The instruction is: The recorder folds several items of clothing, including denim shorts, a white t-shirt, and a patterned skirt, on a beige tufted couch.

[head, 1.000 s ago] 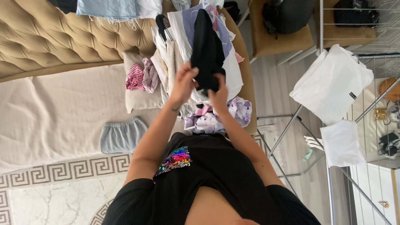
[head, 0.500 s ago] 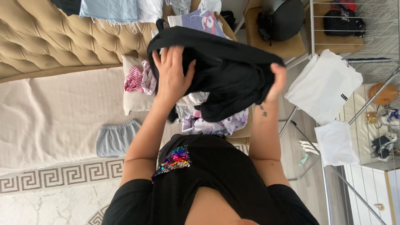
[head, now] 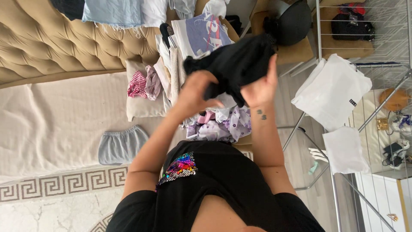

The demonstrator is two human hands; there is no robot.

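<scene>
A black garment [head: 234, 64] is bunched up in the air above a heap of clothes [head: 195, 51] on the sofa arm. My left hand [head: 198, 89] grips its lower left part and my right hand [head: 259, 86] clutches its right side. The two hands are close together. Under them lies a white cloth with purple flowers [head: 223, 126].
A beige tufted sofa [head: 64, 47] with a cream cover fills the left. On it lie grey shorts [head: 122, 144] and a cushion with striped pink cloth [head: 138, 83]. A metal drying rack [head: 339, 99] with white garments stands at the right. Chairs with dark bags are behind it.
The black garment, spread wide between my hands half a second ago, is now gathered into a bundle. My hands have come together.
</scene>
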